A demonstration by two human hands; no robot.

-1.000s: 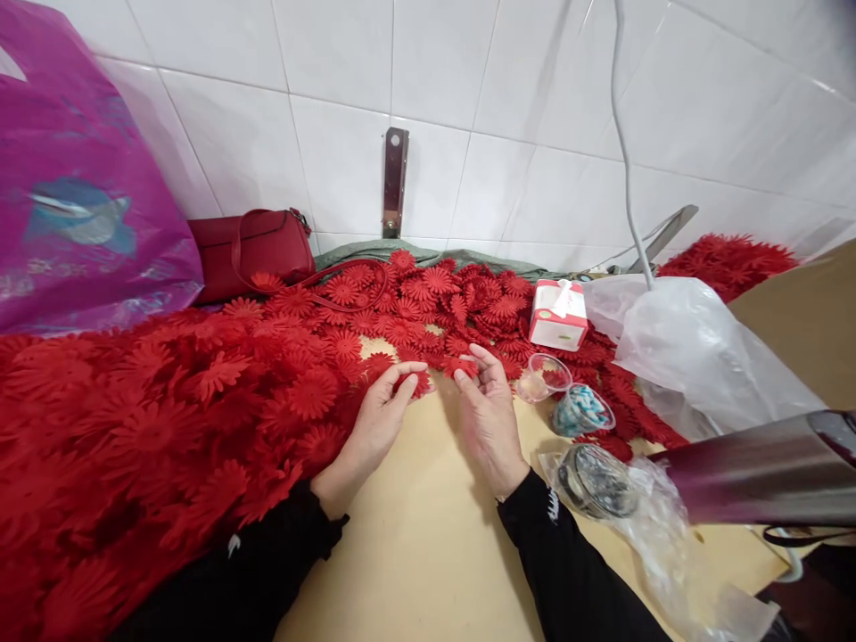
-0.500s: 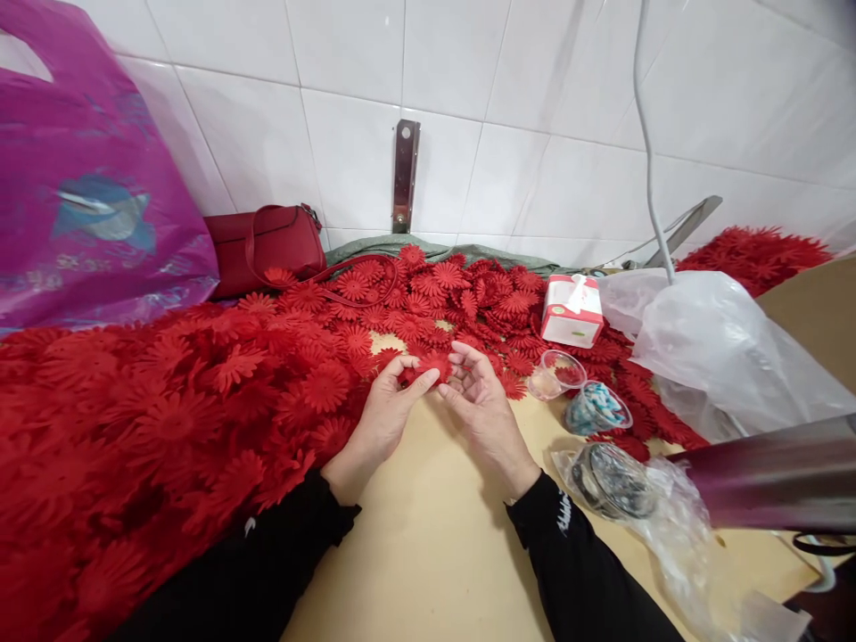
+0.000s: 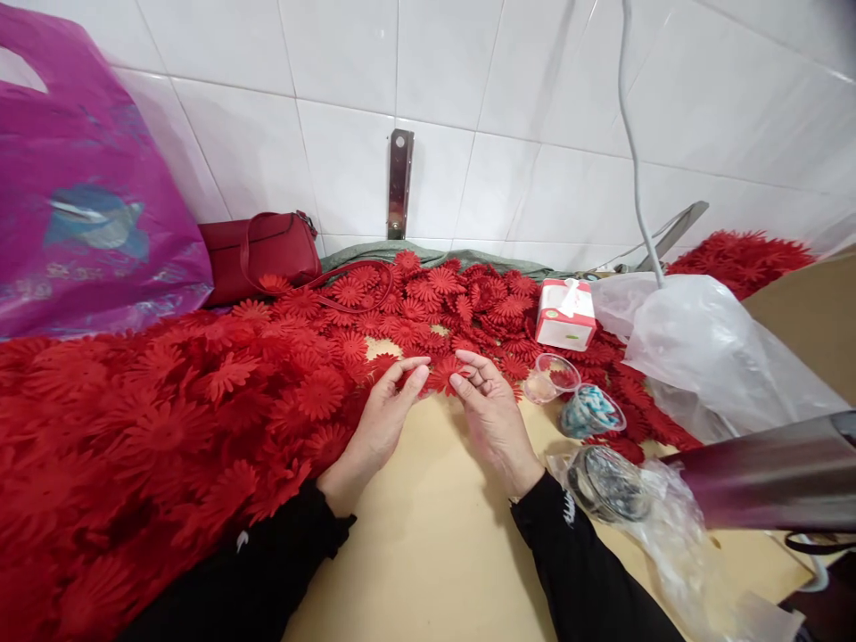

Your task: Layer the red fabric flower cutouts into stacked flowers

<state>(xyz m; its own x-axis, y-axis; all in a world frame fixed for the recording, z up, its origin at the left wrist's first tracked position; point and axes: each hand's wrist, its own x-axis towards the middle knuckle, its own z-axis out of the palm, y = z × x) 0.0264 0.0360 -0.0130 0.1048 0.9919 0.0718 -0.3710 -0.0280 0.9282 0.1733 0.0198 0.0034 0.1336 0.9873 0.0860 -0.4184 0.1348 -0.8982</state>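
Note:
My left hand [image 3: 381,419] and my right hand [image 3: 491,415] meet at the middle of a tan table [image 3: 428,553], palms turned up. Both pinch one red fabric flower [image 3: 442,374] between their fingertips, just above the table. A big heap of the same red flowers [image 3: 187,419] covers the left half of the table and runs behind my hands to the wall. Both my sleeves are black.
A dark red handbag [image 3: 264,250] and a magenta plastic bag [image 3: 80,205] stand at the back left. To the right are a small white and red box [image 3: 565,312], two small clear cups [image 3: 575,397], a clear plastic bag [image 3: 709,357], a bagged jar [image 3: 605,486] and a dark metal cylinder [image 3: 769,477].
My hands came together on one flower and have shifted only slightly since. The view swayed a little.

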